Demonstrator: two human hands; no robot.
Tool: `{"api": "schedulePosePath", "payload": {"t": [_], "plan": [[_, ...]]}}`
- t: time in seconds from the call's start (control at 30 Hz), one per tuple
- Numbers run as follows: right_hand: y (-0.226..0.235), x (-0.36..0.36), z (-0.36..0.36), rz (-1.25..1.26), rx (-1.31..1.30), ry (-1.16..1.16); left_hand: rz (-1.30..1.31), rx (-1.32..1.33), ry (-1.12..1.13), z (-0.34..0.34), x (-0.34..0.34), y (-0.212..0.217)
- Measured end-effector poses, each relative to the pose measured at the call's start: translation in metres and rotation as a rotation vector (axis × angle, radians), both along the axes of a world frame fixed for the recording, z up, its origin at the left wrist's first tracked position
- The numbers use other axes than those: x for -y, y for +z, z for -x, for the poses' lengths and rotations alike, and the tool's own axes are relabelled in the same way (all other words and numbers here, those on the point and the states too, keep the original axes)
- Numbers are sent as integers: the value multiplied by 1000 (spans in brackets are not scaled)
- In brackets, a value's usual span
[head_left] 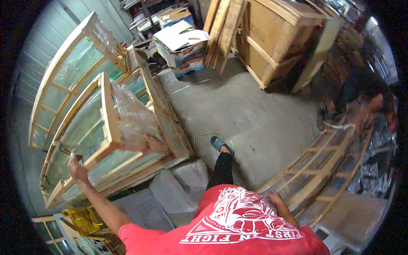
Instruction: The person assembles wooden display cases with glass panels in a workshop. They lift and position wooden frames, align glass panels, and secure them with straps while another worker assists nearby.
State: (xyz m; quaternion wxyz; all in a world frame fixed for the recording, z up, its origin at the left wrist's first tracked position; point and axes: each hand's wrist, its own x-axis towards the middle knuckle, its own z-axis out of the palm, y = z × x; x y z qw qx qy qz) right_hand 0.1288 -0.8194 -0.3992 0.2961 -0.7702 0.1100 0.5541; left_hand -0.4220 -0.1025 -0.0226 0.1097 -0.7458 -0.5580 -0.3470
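Observation:
My left hand [77, 169] reaches out at the left, over the front wooden rail of a crate [112, 127] wrapped in clear plastic film. Its fingers look curled around a small dark thing, too blurred to name. Greenish panels [85, 123] show through the film inside the crate's slatted frame. My right hand [276, 199] hangs low beside my red shirt, close to a curved wooden slatted frame [312, 170] on the right. The shirt partly covers that hand, and whether its fingers hold anything is hidden.
A second crate [63, 70] stands behind the first. Cardboard boxes [182, 46], leaning planks [222, 32] and a large wooden crate [272, 36] line the back. A person [357, 95] bends at the right. Loose strapping [187, 87] lies on the concrete floor [242, 110]; film-wrapped blocks [172, 191] lie near my leg.

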Motion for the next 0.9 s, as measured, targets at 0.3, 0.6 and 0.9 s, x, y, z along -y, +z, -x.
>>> {"api": "schedulePosePath", "payload": {"t": [0.3,0.6,0.9], "plan": [[-48,-276,-244,123,519,1437,266,595,-39,-18,39,33],[54,-736,-333,-207,120,712,202,666,724,-73,63,62],[-6,-981,-421,-33,-36,1125,131,1370,1077,-309,84,91]]}}
